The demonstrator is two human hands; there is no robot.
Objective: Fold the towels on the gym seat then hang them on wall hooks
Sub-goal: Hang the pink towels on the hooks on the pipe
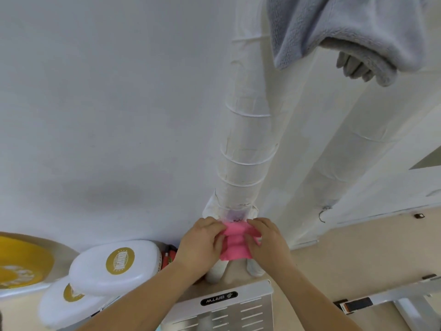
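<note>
White wall (107, 103) fills most of the frame, with a wrapped white pipe (248, 144) running down its middle. At the pipe's lower end, just below centre, a small pink towel (235, 246) is bunched up against a metal hook (236, 220). Both hands are close together on it: the left hand (202, 244) grips its left edge, the right hand (265, 240) pinches its right edge. A grey towel (334, 27) hangs at the upper right. A second hook (322, 215) sits bare on the wall, right of the hands. White pads with gold badges (114, 266) lie at the lower left, and a grey metal plate (222, 304) sits at bottom centre.
</note>
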